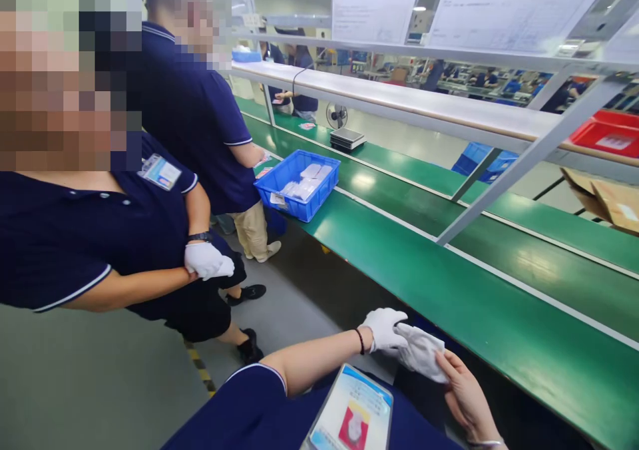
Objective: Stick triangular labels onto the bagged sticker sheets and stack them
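Observation:
My left hand [383, 329] wears a white glove, and a dark bracelet circles its wrist. A loose white work glove [422, 351] stretches between my two hands, just off the green bench's near edge. The left fingers close on its left end, partly hidden by the cloth. Bare, my right hand [465, 391] pinches the other end between thumb and fingers. Below them, an ID badge [353, 410] lies on my dark blue shirt.
A green bench [449, 303] runs diagonally, with a blue bin [299, 185] of white items on it. A sloping metal post [514, 170] supports the shelf. A co-worker [164, 217] with gloved, clasped hands stands at left; another person [200, 117] stands behind.

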